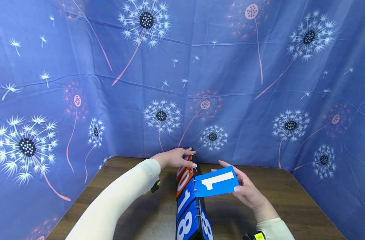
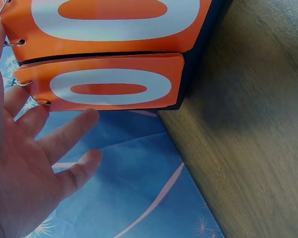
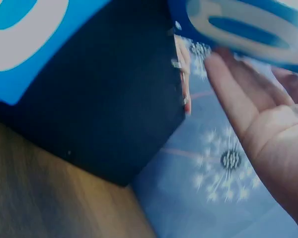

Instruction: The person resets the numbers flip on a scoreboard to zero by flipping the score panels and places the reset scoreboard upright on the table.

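A flip scoreboard (image 1: pixel 195 209) stands on the table, its number cards hung on metal rings along the top edge. My right hand (image 1: pixel 248 191) pinches the free edge of a blue number card (image 1: pixel 215 182), thumb on the face printed 1 and fingers behind. The card sticks out sideways from its rings. In the right wrist view, its other side shows a blurred 0. My left hand (image 1: pixel 177 158) rests on the far end of the top edge with fingers spread. Beside it hang orange number cards (image 2: pixel 111 89) printed 0.
More blue cards, including an 8 card (image 1: pixel 184 226), hang at the near end. The scoreboard's black panel (image 3: pixel 114 89) fills much of the right wrist view. Brown wooden table (image 1: pixel 260 180) lies on both sides, with a blue dandelion-print curtain (image 1: pixel 182 83) behind.
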Demonstrator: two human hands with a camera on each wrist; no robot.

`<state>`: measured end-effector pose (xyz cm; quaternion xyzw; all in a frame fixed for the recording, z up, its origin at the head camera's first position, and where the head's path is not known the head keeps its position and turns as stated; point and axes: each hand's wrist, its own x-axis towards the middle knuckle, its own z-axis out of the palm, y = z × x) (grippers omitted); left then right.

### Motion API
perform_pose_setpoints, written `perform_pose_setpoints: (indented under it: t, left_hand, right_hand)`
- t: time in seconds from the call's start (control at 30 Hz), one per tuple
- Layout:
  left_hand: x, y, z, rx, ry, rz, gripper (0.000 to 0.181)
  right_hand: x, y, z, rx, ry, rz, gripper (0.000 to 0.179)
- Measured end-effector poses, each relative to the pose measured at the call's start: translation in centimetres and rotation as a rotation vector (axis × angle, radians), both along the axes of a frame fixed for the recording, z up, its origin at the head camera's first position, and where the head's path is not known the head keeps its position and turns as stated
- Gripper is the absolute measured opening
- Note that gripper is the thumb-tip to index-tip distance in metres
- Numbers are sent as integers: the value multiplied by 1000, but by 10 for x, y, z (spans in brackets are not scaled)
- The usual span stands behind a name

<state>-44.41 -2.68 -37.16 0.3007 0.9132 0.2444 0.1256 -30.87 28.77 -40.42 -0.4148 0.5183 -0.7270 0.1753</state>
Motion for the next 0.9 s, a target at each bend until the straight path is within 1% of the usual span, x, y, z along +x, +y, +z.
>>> perform_pose_setpoints:
  t: [0.07, 0.17, 0.2, 0.27, 0.33, 0.43, 0.47, 0.57, 0.6, 0.67, 0.8, 0.83, 0.9]
  left_hand:
    - [0, 0, 1, 1, 1, 3, 80]
    - [0, 0, 2, -7, 4, 5, 81]
    - [0, 0, 2, -8, 3, 5, 81]
    - [0, 0, 3, -10, 1, 6, 81]
    - [1, 0, 3, -3, -8, 6, 83]
    - [0, 0, 2, 17, -8, -7, 78]
    - [-1, 0, 2, 15, 1, -27, 76]
    - [-5, 0, 0, -8, 51, -88, 68]
    - [-6, 1, 0, -16, 64, -100, 66]
    - [-9, 2, -1, -34, 70, -116, 65]
    - [-11, 1, 1, -22, 26, -92, 63]
    - [-11, 1, 1, -18, 19, -91, 63]
    - [-11, -1, 1, -8, 19, -91, 65]
  right_hand:
    - [4, -10, 7, 76, 81, -140, 82]
    - [7, -28, 17, 179, 179, -346, 81]
    - [7, -34, 21, 200, 211, -396, 80]
    - [5, -47, 29, 237, 283, -469, 79]
    - [3, -61, 38, 280, 355, -495, 82]
    - [1, -82, 51, 391, 461, -490, 84]
    - [1, -88, 54, 435, 494, -477, 82]
    - [-2, -105, 65, 535, 571, -411, 71]
    - [-3, -109, 67, 556, 580, -376, 66]
    - [-5, -117, 72, 602, 575, -300, 56]
    - [-12, -133, 77, 715, 597, -174, 38]
    - [-14, -138, 78, 750, 618, -144, 37]
    - [-17, -149, 80, 827, 696, -90, 34]
